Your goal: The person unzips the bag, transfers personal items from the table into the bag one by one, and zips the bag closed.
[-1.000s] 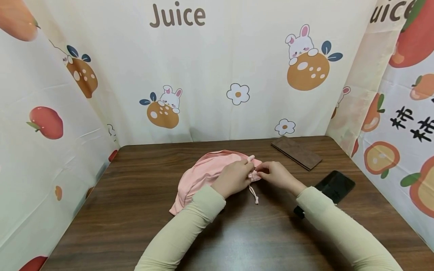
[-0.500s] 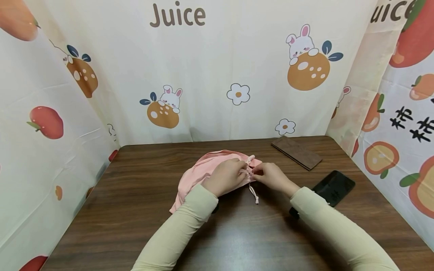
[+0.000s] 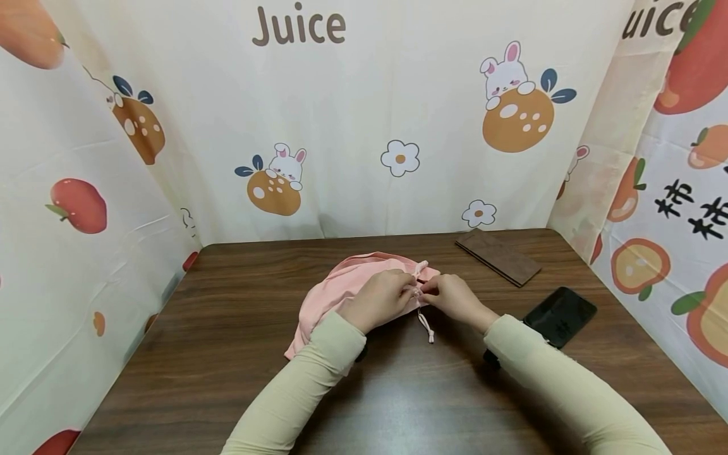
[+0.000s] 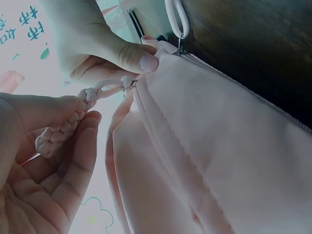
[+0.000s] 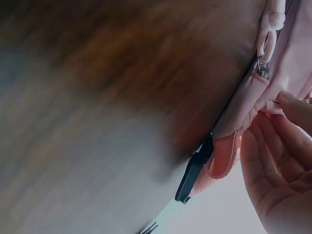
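A pink zippered waist bag [image 3: 325, 302] lies on the table under both hands. My left hand [image 3: 380, 297] pinches a braided cord zipper pull [image 4: 63, 127] between thumb and fingers, drawn out from the end of a zipper. My right hand [image 3: 455, 297] pinches the bag's corner beside that zipper, thumb on the fabric, as both wrist views show. A second zipper pull, a pale loop [image 3: 424, 327], hangs over the bag's near side. At the bag's end, the right wrist view shows pink webbing [image 5: 225, 156] with a black buckle [image 5: 192, 175].
A dark brown slab [image 3: 497, 257] lies at the back right of the wood-grain table [image 3: 216, 354]. Nearer, a flat black phone-like object [image 3: 562, 315] lies partly behind the right sleeve. Printed curtains [image 3: 352, 114] enclose the back and sides.
Both hands have shifted slightly left along the bag's zipper end since a second ago. Over the last half second they stay nearly still. The bag keeps its place.
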A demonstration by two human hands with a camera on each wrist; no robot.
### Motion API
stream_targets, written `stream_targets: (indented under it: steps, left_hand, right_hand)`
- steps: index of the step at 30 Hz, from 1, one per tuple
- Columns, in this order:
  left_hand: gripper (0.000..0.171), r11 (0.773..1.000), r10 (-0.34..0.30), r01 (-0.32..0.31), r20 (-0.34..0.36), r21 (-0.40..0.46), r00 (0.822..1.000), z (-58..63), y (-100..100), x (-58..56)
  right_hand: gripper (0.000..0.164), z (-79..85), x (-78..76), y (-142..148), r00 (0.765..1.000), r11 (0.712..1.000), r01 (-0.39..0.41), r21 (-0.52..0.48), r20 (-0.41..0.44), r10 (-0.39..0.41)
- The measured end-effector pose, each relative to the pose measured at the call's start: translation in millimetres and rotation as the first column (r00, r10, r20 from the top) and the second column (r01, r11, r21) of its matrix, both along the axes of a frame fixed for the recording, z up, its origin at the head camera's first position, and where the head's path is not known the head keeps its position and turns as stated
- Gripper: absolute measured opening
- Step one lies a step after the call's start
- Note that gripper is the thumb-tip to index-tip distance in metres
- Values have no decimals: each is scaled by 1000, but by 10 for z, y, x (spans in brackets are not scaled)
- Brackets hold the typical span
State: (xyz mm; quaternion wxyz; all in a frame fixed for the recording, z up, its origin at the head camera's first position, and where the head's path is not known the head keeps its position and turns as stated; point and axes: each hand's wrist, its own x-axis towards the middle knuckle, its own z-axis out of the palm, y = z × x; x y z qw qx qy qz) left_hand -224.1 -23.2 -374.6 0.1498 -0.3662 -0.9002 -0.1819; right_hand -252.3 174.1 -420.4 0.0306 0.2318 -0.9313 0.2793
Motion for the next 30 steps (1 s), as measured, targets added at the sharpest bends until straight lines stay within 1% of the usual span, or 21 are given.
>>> stream_targets:
  steps: [3, 7, 9, 13, 15, 21, 30]
  left_hand:
    - [8, 1000, -10, 10, -20, 6, 1000, -14, -1, 5]
    - [8, 1000, -10, 10, -28, 15, 1000, -31, -14, 14]
    - [9, 1000, -5, 6, -19, 22, 1000, -30, -28, 23]
    - [15, 1000, 11, -11, -1, 8, 1000, -22, -69, 42]
    - [15, 1000, 15, -15, 12, 2, 1000, -17, -91, 52]
    - [14, 1000, 26, -26, 20, -9, 999, -27, -170, 68]
    - [14, 1000, -13, 13, 3, 12, 1000, -57, -341, 115]
  right_hand:
    - [6, 2, 1, -8, 1000, 1000, -5, 17, -13, 5]
    - [5, 9, 4, -16, 999, 1000, -14, 25, -31, 15]
    - [4, 17, 6, -20, 999, 1000, -19, 25, -36, 20]
    - [4, 30, 1, -17, 999, 999, -22, 25, -48, 23]
    - [5, 35, -3, -14, 999, 1000, -23, 21, -48, 24]
    - [6, 49, -8, -9, 998, 999, -31, 25, -55, 32]
    - [6, 58, -10, 12, 998, 999, -30, 21, -62, 32]
